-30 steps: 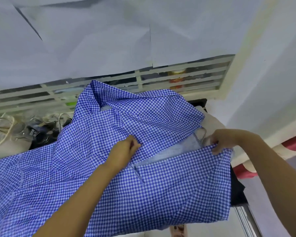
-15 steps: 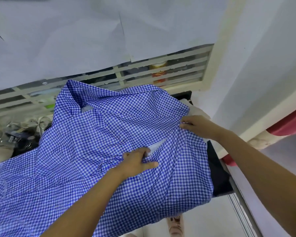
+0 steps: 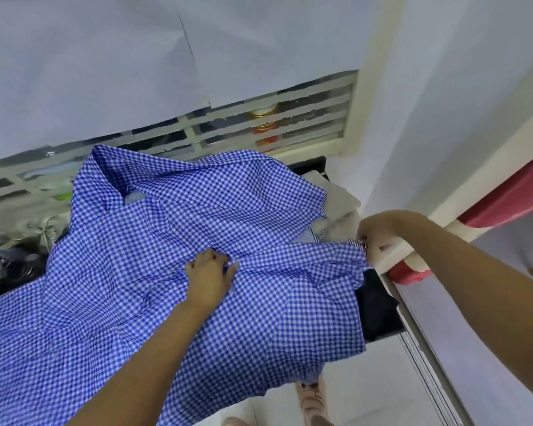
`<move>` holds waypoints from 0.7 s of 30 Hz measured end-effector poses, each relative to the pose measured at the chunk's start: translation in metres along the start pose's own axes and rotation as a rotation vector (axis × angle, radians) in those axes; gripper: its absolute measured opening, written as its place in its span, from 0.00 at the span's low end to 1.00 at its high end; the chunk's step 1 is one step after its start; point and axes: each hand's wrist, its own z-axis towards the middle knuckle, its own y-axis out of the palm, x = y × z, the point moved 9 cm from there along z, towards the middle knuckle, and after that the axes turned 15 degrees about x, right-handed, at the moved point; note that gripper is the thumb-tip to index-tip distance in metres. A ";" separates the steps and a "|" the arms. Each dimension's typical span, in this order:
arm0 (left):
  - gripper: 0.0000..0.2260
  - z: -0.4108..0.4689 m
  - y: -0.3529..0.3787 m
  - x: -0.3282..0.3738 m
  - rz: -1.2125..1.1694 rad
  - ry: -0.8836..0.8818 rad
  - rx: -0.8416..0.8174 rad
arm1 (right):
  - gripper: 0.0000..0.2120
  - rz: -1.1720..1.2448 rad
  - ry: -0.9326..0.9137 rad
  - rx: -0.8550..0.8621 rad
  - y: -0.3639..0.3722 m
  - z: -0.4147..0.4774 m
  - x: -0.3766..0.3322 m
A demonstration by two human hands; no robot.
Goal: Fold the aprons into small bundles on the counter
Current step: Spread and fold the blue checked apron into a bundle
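Apron: the blue-and-white checked apron (image 3: 136, 272) lies rumpled across the counter (image 3: 379, 309). Its near side hangs over the front edge and its left side runs out of view.
Left hand: the left hand (image 3: 210, 275) is down on the middle of the apron with its fingers curled, the grip bunching a ridge of cloth!
Right hand: the right hand (image 3: 379, 241) is out at the counter's right edge. Its grip pinches the apron's striped hem, pulling a taut fold between the two hands.
Counter: dark, and showing only along the right edge past the apron.
Far right corner: a pale cloth (image 3: 339, 201) lies there, touching the apron's far edge.
Back edge: a barred window (image 3: 305, 124) runs behind the counter. Jars (image 3: 263, 112) sit behind the bars and white paper sheets (image 3: 105, 72) cover the glass above.
Left edge: a dark tangle of clutter (image 3: 13, 256), too blurred to name.
Floor: a foot (image 3: 311, 398) shows below the hanging cloth.
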 end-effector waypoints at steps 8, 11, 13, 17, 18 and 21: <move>0.11 -0.007 0.013 -0.010 -0.060 -0.018 0.232 | 0.03 0.736 0.293 1.144 -0.063 -0.025 0.078; 0.08 -0.009 0.011 -0.021 -0.193 -0.134 0.259 | 0.08 0.666 0.314 1.120 -0.044 -0.023 0.085; 0.07 -0.007 0.014 -0.022 -0.169 -0.119 0.250 | 0.10 0.691 0.382 1.179 -0.039 -0.033 0.100; 0.05 -0.009 0.007 -0.016 -0.127 -0.053 0.334 | 0.21 0.891 0.444 1.036 -0.032 -0.039 0.123; 0.05 -0.011 0.005 -0.015 -0.110 -0.029 0.354 | 0.27 0.956 0.433 0.933 -0.024 -0.041 0.118; 0.11 -0.012 0.005 -0.002 -0.070 0.113 0.324 | 0.36 0.919 0.444 0.770 0.000 -0.060 0.093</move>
